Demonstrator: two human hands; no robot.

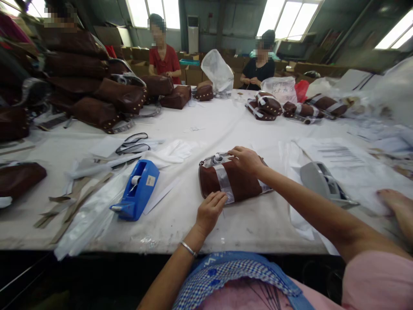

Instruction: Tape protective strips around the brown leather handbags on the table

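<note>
A brown leather bag (240,183) lies on the white table (226,125) in front of me, wrapped with strips of clear plastic film. My left hand (209,211) presses its fingertips on the near edge of the bag, on a plastic strip. My right hand (245,158) rests on the bag's far top edge, fingers curled over the wrapped clasp. Neither hand lifts the bag.
A blue tape dispenser (137,189) sits left of the bag, a grey one (322,181) to the right beside another person's hand (398,206). Stacked brown bags (93,82) fill the far left, wrapped ones (267,105) the far right. Two people sit across the table.
</note>
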